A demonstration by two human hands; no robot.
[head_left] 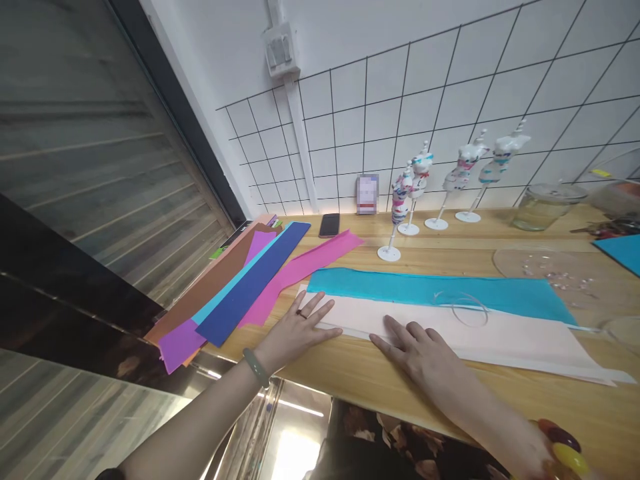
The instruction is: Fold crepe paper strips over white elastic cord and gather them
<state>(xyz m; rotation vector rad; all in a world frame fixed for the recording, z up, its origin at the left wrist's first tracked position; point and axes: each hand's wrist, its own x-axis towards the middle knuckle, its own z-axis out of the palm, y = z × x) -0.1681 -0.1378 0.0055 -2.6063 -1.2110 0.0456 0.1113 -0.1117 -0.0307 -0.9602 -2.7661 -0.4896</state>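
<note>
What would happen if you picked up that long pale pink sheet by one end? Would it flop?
The pale pink sheet would probably flop and sag: it looks thin, long and flat under the left hand and right hand. It likely weighs very little. It might slide easily on the smooth wooden table.

No text, label, brand or number can be read. The card (367,194) far beyond the left hand (300,327) is blurred past reading.

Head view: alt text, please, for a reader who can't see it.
Both hands, left hand and right hand, press flat on a pale pink sheet on a wooden table. A teal sheet lies behind it, colored strips to the left.
</note>
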